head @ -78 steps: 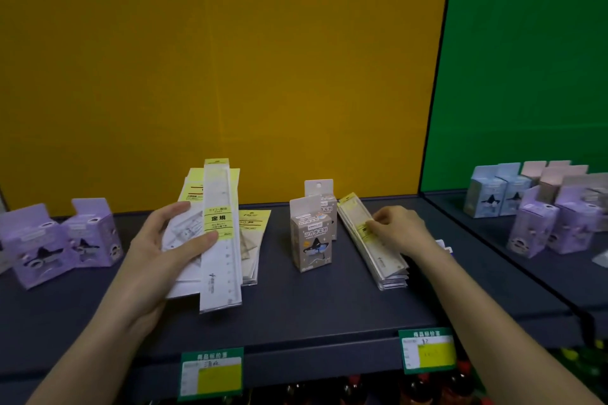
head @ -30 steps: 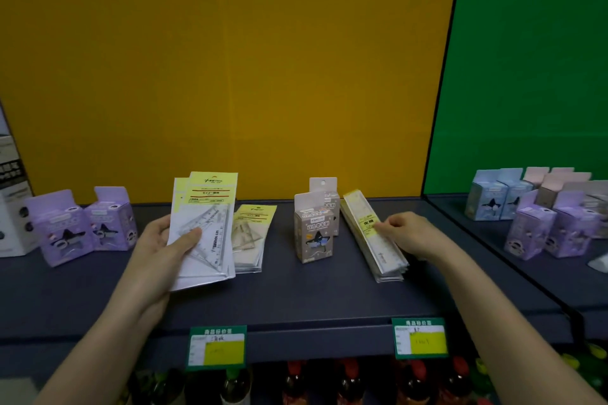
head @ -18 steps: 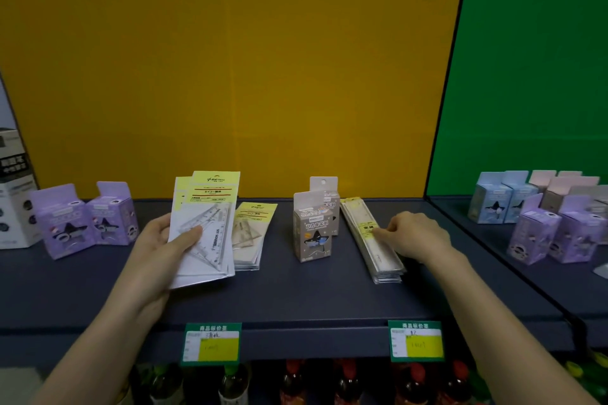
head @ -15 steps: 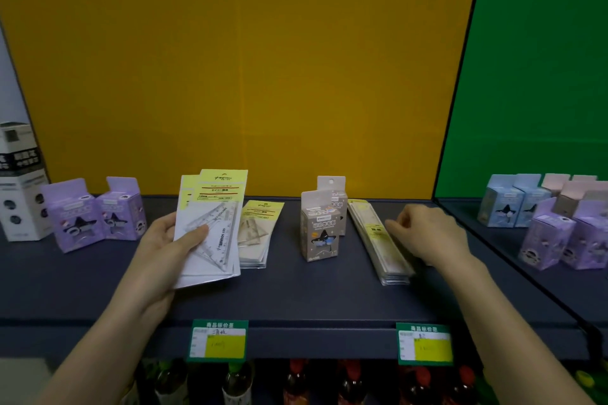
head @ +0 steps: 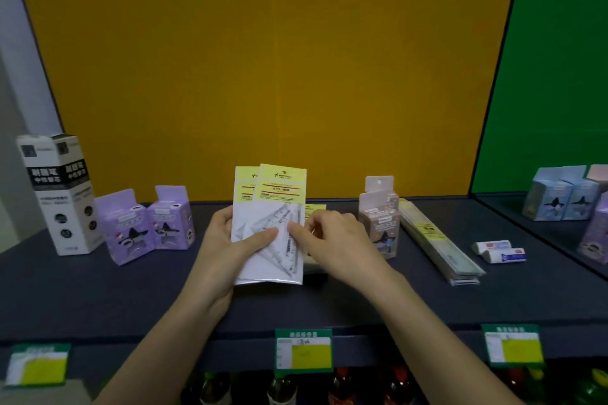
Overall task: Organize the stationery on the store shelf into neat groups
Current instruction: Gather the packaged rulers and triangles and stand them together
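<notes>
The person held two set-square packets [head: 268, 227] upright over the dark shelf [head: 98, 293], the left hand [head: 227, 250] clamped on their left edge with the thumb across the front. The right hand [head: 332, 240] was pinching the right edge, fingers closed on the plastic. The two packets were fanned, not squared, so the back one could have slipped out sideways if either pinch eased, and the glossy sleeves looked slick enough for that.

Just right of the packets, and partly hidden behind the right hand, lay another flat set-square packet [head: 315, 210], probably the stack these belonged on. Further right of the packets stood a grey boxed item [head: 380, 223], light and tall by the look of it; a right elbow or wrist swinging outward could well have knocked it over. Beyond that lay the ruler stack [head: 437, 240], its near end close to the shelf's front edge, and two small erasers [head: 498, 250].

Left of the packets, two purple boxes [head: 144, 227] and a tall white box [head: 59, 194] stood well apart from the hands. The widest bare room was in front of the packets, toward the shelf lip with its price tags [head: 304, 350].
</notes>
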